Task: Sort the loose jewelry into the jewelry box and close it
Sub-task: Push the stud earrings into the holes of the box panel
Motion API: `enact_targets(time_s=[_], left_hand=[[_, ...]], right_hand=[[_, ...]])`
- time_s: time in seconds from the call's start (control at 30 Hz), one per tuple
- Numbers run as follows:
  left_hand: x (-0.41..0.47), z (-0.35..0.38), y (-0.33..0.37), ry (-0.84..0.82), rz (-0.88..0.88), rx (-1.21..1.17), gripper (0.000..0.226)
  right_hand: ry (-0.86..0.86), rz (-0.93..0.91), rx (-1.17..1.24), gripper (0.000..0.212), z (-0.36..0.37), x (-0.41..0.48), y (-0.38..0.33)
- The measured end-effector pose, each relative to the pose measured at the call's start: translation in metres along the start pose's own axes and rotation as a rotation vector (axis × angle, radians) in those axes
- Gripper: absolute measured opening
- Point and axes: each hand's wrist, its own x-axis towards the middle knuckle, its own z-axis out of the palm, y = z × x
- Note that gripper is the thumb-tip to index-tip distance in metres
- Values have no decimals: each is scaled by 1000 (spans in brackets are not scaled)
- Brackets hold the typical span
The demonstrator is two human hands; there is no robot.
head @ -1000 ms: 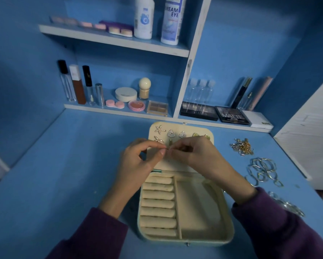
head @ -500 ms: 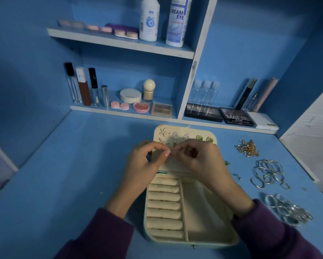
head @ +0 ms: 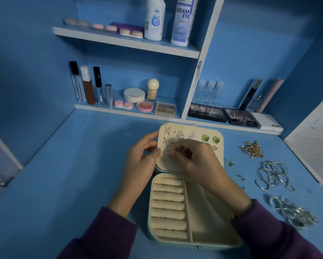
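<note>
— Where does the single view look from?

— From the person's head, facing forward and down over a blue desk [head: 73, 174].

— How near is it?

— Near. Both purple sleeves [head: 108, 232] come in from the bottom edge. The left hand [head: 140, 161] and right hand [head: 198, 161] meet mid-frame over the open jewelry box [head: 213, 221]. Even the tiny earring [head: 167, 154] pinched by the right hand shows.

— And how wide?

— Very wide. The shelves [head: 127, 42] fill the top, where the frame edge cuts off two bottles [head: 154, 17]. A white cabinet [head: 313, 139] sits at the right edge.
</note>
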Motion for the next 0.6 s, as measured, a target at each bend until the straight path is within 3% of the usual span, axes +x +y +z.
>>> enact_targets(time_s=[0.3, 0.6], left_hand=[[0, -1, -1, -1, 6, 18, 43], [-2, 0, 1, -36, 42, 16, 45]], right_hand=[[-48, 6, -55, 5, 1, 2, -5], [104, -25, -207, 2, 7, 0, -11]])
